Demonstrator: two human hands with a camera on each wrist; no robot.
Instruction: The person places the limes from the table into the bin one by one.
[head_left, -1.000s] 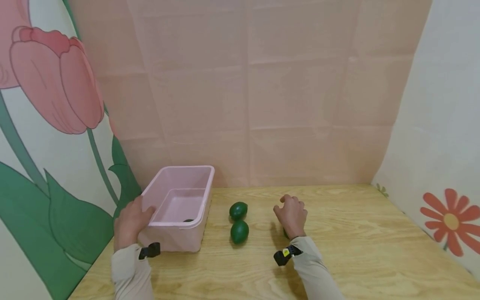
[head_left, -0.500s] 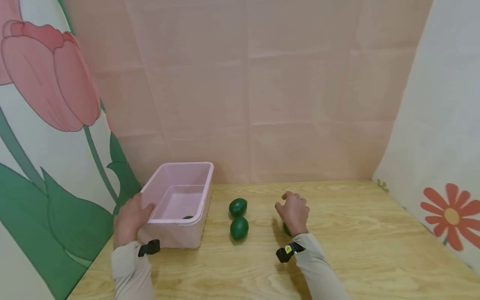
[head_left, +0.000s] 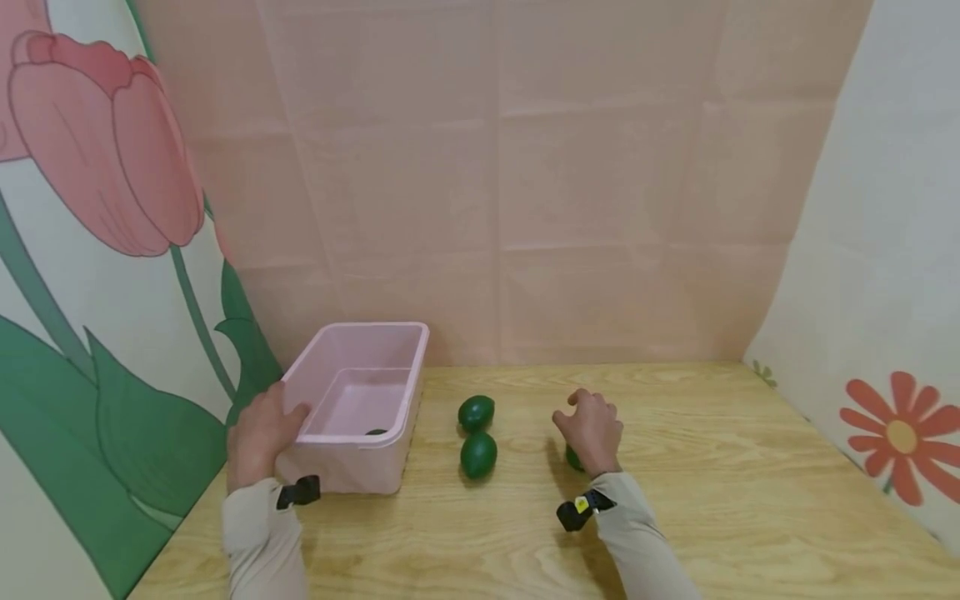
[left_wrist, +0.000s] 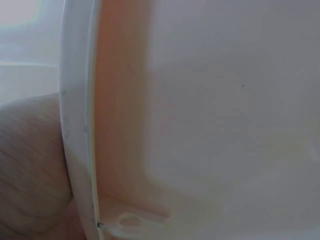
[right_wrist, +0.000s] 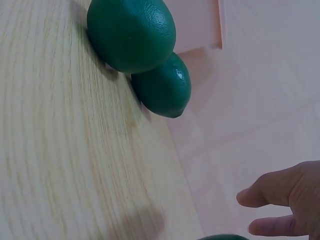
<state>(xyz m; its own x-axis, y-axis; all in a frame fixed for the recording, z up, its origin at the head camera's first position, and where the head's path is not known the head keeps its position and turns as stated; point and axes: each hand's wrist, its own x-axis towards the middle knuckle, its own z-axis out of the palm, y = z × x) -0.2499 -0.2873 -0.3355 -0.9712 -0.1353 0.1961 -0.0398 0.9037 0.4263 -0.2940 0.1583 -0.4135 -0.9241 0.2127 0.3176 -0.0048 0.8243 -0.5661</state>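
My left hand (head_left: 262, 437) grips the near left corner of a pink plastic bin (head_left: 390, 467), its thumb over the rim. The bin's wall (left_wrist: 225, 100) fills most of the left wrist view. Inside the bin, only the top of something green (head_left: 377, 432) shows. My right hand (head_left: 591, 431) hovers over the table, fingers bent and apart, holding nothing. Beneath it sits a green lime (head_left: 573, 457), mostly hidden by the hand. Two more limes lie between bin and right hand, the nearer lime (head_left: 478, 456) touching the farther lime (head_left: 476, 413).
The wood-grain table (head_left: 480, 542) extends to a pink cloth backdrop (head_left: 495, 208). A tulip-printed panel (head_left: 105, 158) stands close by the bin on the left. A flower-printed panel (head_left: 885, 250) bounds the right side.
My right hand has shifted slightly to the right, and a bit more of the lime beneath it shows. My left hand stays on the bin. The head view has tilted slightly.
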